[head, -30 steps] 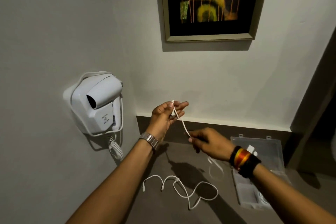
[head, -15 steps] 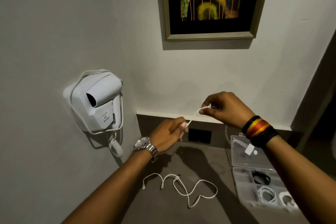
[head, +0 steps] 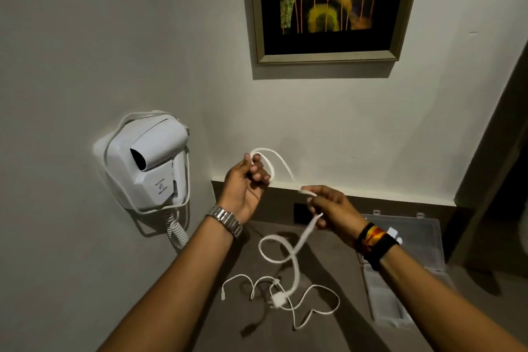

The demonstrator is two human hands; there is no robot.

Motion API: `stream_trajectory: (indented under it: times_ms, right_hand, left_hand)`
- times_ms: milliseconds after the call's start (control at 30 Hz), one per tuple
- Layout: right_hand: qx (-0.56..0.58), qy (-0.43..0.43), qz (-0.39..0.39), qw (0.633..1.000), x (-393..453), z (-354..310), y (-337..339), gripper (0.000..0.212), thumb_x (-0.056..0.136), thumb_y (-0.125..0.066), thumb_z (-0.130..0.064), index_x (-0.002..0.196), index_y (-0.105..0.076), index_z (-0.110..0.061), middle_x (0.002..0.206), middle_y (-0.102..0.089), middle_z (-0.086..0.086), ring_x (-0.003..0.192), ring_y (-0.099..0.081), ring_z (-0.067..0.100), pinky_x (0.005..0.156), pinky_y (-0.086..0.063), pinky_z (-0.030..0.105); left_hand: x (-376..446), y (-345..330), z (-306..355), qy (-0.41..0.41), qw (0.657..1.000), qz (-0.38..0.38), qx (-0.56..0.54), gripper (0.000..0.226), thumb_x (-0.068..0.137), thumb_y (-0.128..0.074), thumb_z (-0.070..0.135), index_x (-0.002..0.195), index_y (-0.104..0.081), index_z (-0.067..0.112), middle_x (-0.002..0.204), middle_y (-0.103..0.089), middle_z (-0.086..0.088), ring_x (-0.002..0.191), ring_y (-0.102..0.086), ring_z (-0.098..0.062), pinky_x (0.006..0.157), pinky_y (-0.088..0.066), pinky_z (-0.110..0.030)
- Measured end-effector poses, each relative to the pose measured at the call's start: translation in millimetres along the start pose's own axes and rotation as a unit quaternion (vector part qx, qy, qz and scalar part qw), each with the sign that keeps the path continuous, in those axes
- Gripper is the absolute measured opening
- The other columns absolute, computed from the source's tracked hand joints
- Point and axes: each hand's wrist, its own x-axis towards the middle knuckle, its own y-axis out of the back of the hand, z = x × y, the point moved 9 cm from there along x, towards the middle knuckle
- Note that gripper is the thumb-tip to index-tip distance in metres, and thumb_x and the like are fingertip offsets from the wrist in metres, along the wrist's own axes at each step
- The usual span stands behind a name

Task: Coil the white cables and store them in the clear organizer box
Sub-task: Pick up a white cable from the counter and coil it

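Note:
My left hand (head: pixel 248 180) is raised above the counter and pinches one end of a white cable (head: pixel 297 248), which arcs in a loop over its fingers. My right hand (head: pixel 328 210) grips the same cable farther along. Below it the cable hangs in a curl and its plug end dangles just above the counter. A second, thinner white cable (head: pixel 314 303) lies loose in wavy bends on the brown counter. The clear organizer box (head: pixel 411 240) stands open at the right, partly hidden behind my right wrist; its contents cannot be made out.
A white wall-mounted hair dryer (head: pixel 148 163) with a spiral cord hangs on the left wall. A framed picture (head: pixel 328 6) hangs above. A dark socket plate (head: pixel 300 213) sits in the counter's back edge. A dark panel rises at the far right.
My left hand rose and turned palm up with a loop over its fingers. My right hand dropped and slid along the cable, whose lower part now hangs curled.

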Motion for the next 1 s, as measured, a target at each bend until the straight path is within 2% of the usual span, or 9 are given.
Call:
stream_trajectory:
  times_ms: [167,367,533,600,667,767,867,933,1000]
  right_hand:
    - [0.116,-0.02,-0.039,0.992,-8.3,4.1,8.8,0.022,0.089,-0.068,-0.019,0.105,-0.072,-0.005,0.059,-0.047,0.001,0.037,-0.037,0.004,0.03,-0.029,0.015]
    - [-0.216,0.024,0.057,0.974,-3.9,11.4,25.2,0.012,0.095,-0.069,-0.012,0.096,-0.076,-0.002,0.057,-0.06,0.007,0.052,-0.059,0.021,0.046,-0.057,0.032]
    - [-0.364,0.035,0.108,0.925,-8.1,8.7,32.8,0.015,0.1,-0.061,-0.009,0.104,-0.075,-0.005,0.07,-0.07,0.012,0.057,-0.069,0.026,0.054,-0.062,0.037]
    - [-0.453,0.051,0.029,0.89,-19.7,8.9,4.4,0.017,0.1,-0.058,-0.013,0.106,-0.075,-0.011,0.08,-0.074,0.01,0.067,-0.073,0.023,0.061,-0.064,0.034]
    - [-0.492,0.085,-0.047,0.865,-36.3,3.9,-26.9,0.018,0.101,-0.057,-0.017,0.106,-0.074,-0.016,0.087,-0.071,0.001,0.074,-0.071,0.014,0.067,-0.063,0.032]
    - [-0.514,0.191,-0.021,0.836,-49.5,-41.1,-40.9,0.019,0.102,-0.054,-0.025,0.108,-0.072,-0.021,0.092,-0.067,-0.005,0.08,-0.066,0.012,0.073,-0.057,0.033]
    - [-0.519,0.276,0.059,0.807,-46.0,-89.9,-29.8,0.022,0.102,-0.053,-0.029,0.103,-0.072,-0.018,0.093,-0.07,-0.001,0.084,-0.065,0.018,0.074,-0.052,0.038]
    - [-0.485,0.285,0.12,0.818,-36.0,-104.3,-11.2,0.022,0.101,-0.057,-0.032,0.098,-0.074,-0.019,0.094,-0.073,-0.003,0.084,-0.066,0.016,0.072,-0.052,0.033]
    - [-0.419,0.25,0.182,0.854,-24.6,-100.2,14.2,0.021,0.094,-0.068,-0.038,0.089,-0.076,-0.019,0.089,-0.075,-0.006,0.08,-0.067,0.012,0.069,-0.052,0.029]
  left_hand:
    - [6.1,17.0,27.6,-0.016,0.996,0.063,-0.067,0.034,0.108,-0.037,0.022,0.079,-0.054,0.013,0.052,-0.046,0.007,0.044,-0.044,-0.005,0.054,-0.044,-0.017]
    - [-0.3,10.8,4.4,0.07,0.986,0.088,-0.123,0.031,0.106,-0.041,0.016,0.08,-0.057,0.01,0.056,-0.062,-0.001,0.045,-0.062,-0.009,0.049,-0.055,-0.02]
    - [-3.7,-5.7,-4.6,0.104,0.984,0.029,-0.139,0.016,0.105,-0.045,0.014,0.096,-0.057,0.007,0.101,-0.077,-0.017,0.08,-0.079,-0.021,0.074,-0.063,-0.029]
    - [2.9,-4.8,-2.9,0.051,0.996,0.034,-0.063,0.016,0.106,-0.042,0.015,0.1,-0.055,0.008,0.121,-0.071,-0.022,0.096,-0.076,-0.026,0.09,-0.059,-0.034]
    - [7.0,6.7,7.0,-0.053,0.987,0.076,0.133,0.02,0.107,-0.041,0.016,0.103,-0.056,0.003,0.125,-0.069,-0.024,0.106,-0.073,-0.03,0.094,-0.058,-0.037]
    - [0.2,9.6,6.0,-0.152,0.866,0.031,0.475,0.022,0.106,-0.046,0.018,0.105,-0.061,0.003,0.117,-0.075,-0.009,0.107,-0.071,-0.033,0.095,-0.056,-0.042]
    - [-10.7,11.5,-25.5,-0.134,0.761,-0.073,0.631,0.021,0.105,-0.046,0.024,0.096,-0.063,0.017,0.095,-0.078,0.009,0.095,-0.073,-0.026,0.081,-0.055,-0.032]
    - [-17.0,5.9,-46.7,-0.083,0.785,-0.134,0.599,0.025,0.106,-0.045,0.025,0.09,-0.063,0.018,0.081,-0.076,0.003,0.084,-0.074,-0.025,0.083,-0.055,-0.036]
    - [-24.7,-6.7,-65.5,-0.007,0.851,-0.186,0.49,0.03,0.106,-0.043,0.025,0.09,-0.065,0.013,0.066,-0.063,-0.002,0.068,-0.069,-0.025,0.077,-0.055,-0.035]
